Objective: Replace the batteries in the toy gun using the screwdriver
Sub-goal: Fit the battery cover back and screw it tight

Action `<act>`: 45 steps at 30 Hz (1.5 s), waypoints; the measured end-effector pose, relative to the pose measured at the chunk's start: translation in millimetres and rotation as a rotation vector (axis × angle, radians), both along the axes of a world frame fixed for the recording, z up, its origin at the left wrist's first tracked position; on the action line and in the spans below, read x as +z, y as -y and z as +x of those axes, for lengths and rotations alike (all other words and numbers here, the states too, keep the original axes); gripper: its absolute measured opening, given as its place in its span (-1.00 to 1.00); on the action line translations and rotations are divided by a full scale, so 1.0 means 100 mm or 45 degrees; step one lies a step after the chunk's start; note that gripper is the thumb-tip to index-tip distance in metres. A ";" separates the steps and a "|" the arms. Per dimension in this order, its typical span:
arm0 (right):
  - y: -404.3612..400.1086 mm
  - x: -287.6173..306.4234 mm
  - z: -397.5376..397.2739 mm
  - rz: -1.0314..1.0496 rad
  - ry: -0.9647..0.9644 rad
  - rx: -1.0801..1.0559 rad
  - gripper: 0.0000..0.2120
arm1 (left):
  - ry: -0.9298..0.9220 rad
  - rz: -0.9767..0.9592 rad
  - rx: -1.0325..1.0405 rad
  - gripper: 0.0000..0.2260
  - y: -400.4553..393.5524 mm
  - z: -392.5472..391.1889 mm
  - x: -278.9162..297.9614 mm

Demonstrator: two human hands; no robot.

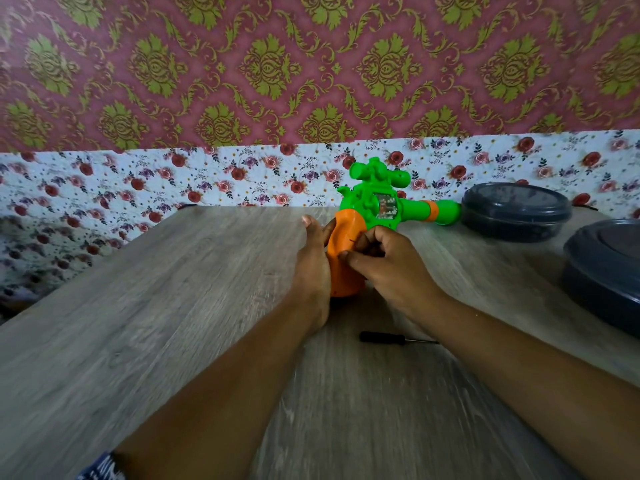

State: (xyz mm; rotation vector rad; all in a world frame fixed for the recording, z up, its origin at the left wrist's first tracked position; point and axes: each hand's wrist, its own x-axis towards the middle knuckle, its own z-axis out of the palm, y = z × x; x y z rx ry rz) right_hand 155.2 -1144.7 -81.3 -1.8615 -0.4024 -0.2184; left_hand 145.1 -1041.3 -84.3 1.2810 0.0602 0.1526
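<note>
A green toy gun [381,199] with an orange grip [341,244] stands on the wooden table [173,306], barrel pointing right. My left hand [311,268] lies against the left side of the orange grip, thumb up along it and fingers hidden behind. My right hand [384,261] has curled fingers at the grip's right side, fingertips pinched on the grip's surface. What they pinch is too small to tell. A small black screwdriver [394,338] lies flat on the table under my right forearm, tip pointing right.
Two dark round lidded containers stand at the right: one [516,209] just beyond the barrel tip, another [602,271] nearer the table's right edge. A floral cloth [104,188] covers the surface behind and left of the table, below patterned wallpaper.
</note>
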 end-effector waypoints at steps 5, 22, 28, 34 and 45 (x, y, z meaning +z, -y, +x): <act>0.00 0.00 0.02 -0.113 0.029 -0.045 -0.81 | -0.020 0.048 0.045 -0.42 0.01 0.02 -0.01; 0.31 0.52 -0.22 -1.593 -0.321 0.645 -0.76 | -0.063 -0.153 0.032 -0.51 -0.08 0.10 -0.07; 0.33 0.47 -0.17 -1.521 -0.242 0.685 -0.86 | -0.048 -0.159 0.008 -0.46 -0.10 0.12 -0.10; 0.39 0.51 -0.15 -1.313 -0.084 0.609 -0.85 | -0.057 -0.158 0.010 -0.47 -0.12 0.13 -0.12; 0.18 0.76 -0.21 -0.437 0.220 0.359 -0.84 | -0.189 -0.269 0.087 -0.59 -0.10 0.05 -0.02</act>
